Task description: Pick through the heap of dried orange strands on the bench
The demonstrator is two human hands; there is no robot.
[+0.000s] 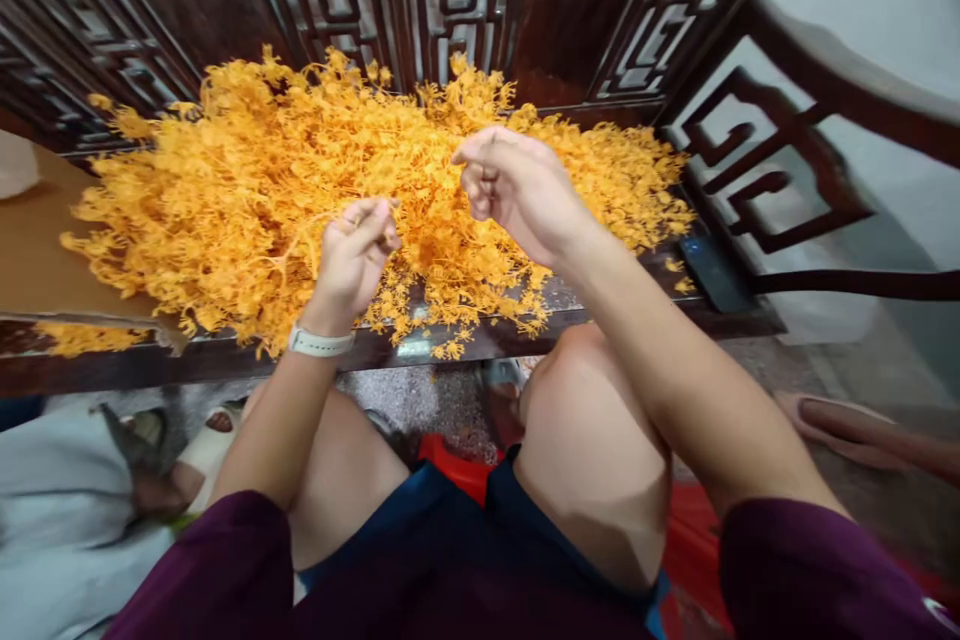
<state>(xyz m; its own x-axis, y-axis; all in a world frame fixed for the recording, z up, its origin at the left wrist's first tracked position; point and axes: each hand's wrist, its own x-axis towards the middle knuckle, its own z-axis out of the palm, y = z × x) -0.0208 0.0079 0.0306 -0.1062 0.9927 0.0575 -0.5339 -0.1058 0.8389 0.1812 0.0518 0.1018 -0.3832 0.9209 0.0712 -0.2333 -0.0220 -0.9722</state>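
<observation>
A big heap of orange plastic-looking sprigs (225, 170), with thin stems and small branching tips, lies across the dark wooden bench. My left hand (356, 255), with a pale band at its wrist, hovers over the front of the heap. Its thumb and fingers are pinched on an orange sprig (289, 255), whose stem trails off to the left. Up and to the right, my right hand (517, 185) is over the middle of the pile, its fingers curled. Whatever may be between those fingertips is too small to make out.
A cardboard box (60, 230) stands at the left on the bench edge (225, 360). The carved wooden backrest (577, 10) rises behind the heap. At the right are a dark phone-like object (716, 270) and an openwork armrest (787, 140). Other people's feet show on both sides.
</observation>
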